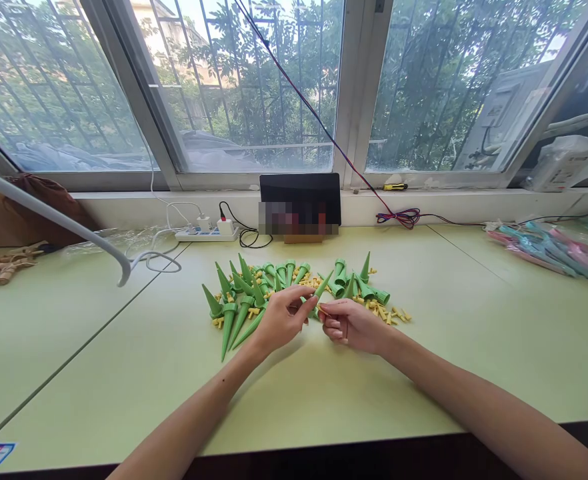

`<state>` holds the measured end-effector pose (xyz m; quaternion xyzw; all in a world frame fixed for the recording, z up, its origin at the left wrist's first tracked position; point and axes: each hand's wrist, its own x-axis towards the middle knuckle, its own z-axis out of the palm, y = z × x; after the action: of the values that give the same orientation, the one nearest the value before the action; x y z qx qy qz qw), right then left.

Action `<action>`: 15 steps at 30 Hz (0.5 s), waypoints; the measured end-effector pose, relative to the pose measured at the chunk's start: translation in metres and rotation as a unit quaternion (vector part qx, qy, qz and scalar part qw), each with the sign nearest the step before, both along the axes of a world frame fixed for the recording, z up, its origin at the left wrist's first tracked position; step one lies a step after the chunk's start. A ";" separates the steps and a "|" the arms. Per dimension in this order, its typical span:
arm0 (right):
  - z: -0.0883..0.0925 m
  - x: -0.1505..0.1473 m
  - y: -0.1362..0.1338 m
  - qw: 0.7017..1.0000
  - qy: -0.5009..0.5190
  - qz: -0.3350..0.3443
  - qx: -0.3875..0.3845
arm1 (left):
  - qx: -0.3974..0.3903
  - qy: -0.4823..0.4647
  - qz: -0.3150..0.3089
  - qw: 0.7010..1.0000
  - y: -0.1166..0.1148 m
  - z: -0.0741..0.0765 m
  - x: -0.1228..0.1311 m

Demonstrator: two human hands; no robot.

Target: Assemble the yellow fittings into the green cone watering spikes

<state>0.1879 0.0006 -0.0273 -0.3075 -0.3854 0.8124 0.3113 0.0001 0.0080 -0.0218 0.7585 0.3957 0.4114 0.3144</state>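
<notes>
Between the thumb and fingers of my left hand [285, 317] is a green plastic spike [323, 285], its point aimed up and away to the right. Close beside its lower end, my right hand [351, 323] pinches a small yellow piece [320, 307], mostly covered by the fingertips. Whether the two pieces touch cannot be made out. Behind and left of my hands lies a heap of similar green spikes [228, 327], some upright, some on their sides. Small yellow T-shaped plastic pieces [378, 309] are scattered among them and to the right.
A dark-screened tablet [300, 193] leans at the back. A power strip [208, 233] with white cables stands to its left, and a white curved rod [54, 220] crosses the left side. Bundled wires [399, 217] and bagged pink and blue items [557, 250] lie to the right.
</notes>
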 end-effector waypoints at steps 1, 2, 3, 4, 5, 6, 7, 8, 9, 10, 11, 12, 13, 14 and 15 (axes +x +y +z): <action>0.000 0.000 0.000 1.000 0.008 0.001 -0.006 | 0.004 0.000 0.000 1.000 0.000 0.000 0.000; 0.000 0.000 0.000 1.000 0.011 -0.001 -0.004 | 0.007 0.000 -0.001 1.000 0.000 0.000 0.000; -0.001 0.000 0.000 1.000 0.011 -0.004 0.004 | 0.009 0.001 -0.002 1.000 0.000 0.000 0.000; -0.002 0.000 0.000 1.000 0.008 -0.009 0.015 | 0.011 0.001 -0.001 1.000 0.000 0.000 0.000; -0.003 0.000 -0.001 0.999 0.002 -0.014 0.028 | 0.012 0.001 0.000 1.000 0.000 0.000 0.000; -0.004 -0.001 -0.001 0.999 -0.004 -0.021 0.042 | 0.014 0.002 0.002 1.000 0.000 0.000 0.000; -0.005 -0.001 -0.001 0.998 -0.011 -0.028 0.055 | 0.015 0.004 0.004 1.000 0.001 0.000 0.000; -0.006 -0.001 -0.001 0.997 -0.017 -0.033 0.065 | 0.017 0.006 0.006 1.000 0.001 0.000 0.000; -0.007 -0.002 -0.001 0.996 -0.022 -0.037 0.072 | 0.018 0.008 0.008 1.000 0.001 -0.001 0.000; -0.008 -0.002 -0.001 0.996 -0.027 -0.039 0.078 | 0.018 0.011 0.009 1.000 0.001 -0.001 0.000; -0.008 -0.002 -0.001 0.995 -0.032 -0.042 0.081 | 0.018 0.013 0.009 1.000 0.001 -0.001 0.000; -0.008 -0.003 -0.001 0.995 -0.038 -0.043 0.085 | 0.018 0.014 0.009 1.000 0.001 -0.002 0.000; -0.008 -0.003 -0.001 0.994 -0.046 -0.046 0.091 | 0.019 0.015 0.010 1.000 0.001 -0.002 0.000; -0.008 -0.003 -0.002 0.992 -0.058 -0.051 0.103 | 0.019 0.017 0.011 1.000 0.001 -0.002 0.000; -0.008 -0.004 -0.002 0.988 -0.077 -0.056 0.122 | 0.019 0.020 0.012 1.000 0.001 -0.002 0.000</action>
<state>0.1840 -0.0013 -0.0349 -0.3498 -0.4867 0.7146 0.3608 0.0000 0.0091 -0.0234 0.7680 0.4026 0.4072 0.2868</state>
